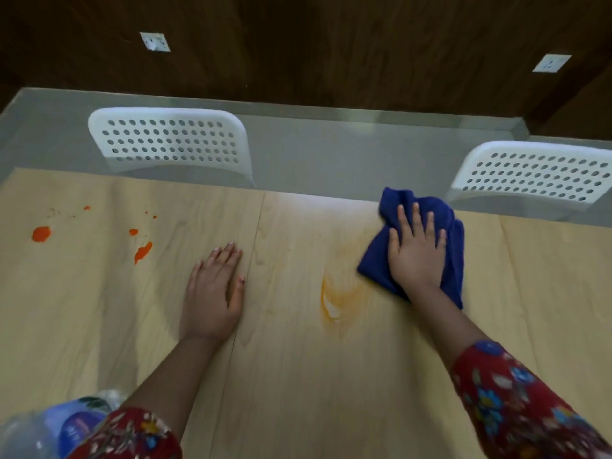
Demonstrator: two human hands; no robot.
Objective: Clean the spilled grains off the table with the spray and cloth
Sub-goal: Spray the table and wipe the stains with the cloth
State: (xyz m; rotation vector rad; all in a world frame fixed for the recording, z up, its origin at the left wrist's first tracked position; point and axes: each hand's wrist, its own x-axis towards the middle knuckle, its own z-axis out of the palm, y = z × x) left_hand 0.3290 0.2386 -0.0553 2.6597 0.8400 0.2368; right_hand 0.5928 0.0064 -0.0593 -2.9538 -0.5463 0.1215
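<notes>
My right hand (416, 250) lies flat, fingers spread, pressing a crumpled dark blue cloth (382, 260) onto the light wooden table (298, 376) near its far edge. Just left of the cloth is a smeared orange streak (334, 296). My left hand (213, 289) rests palm down on the table, holding nothing. Several orange-red blotches (41, 233) dot the table's far left, one larger splash (143, 251) nearer my left hand. A blurred clear bottle with a blue label (71, 425) sits at the bottom left corner, partly behind my sleeve.
Two white perforated chairs stand beyond the far table edge, one at the left (169, 140) and one at the right (536, 173). Behind them is a grey floor and a dark wood wall with two sockets (154, 41).
</notes>
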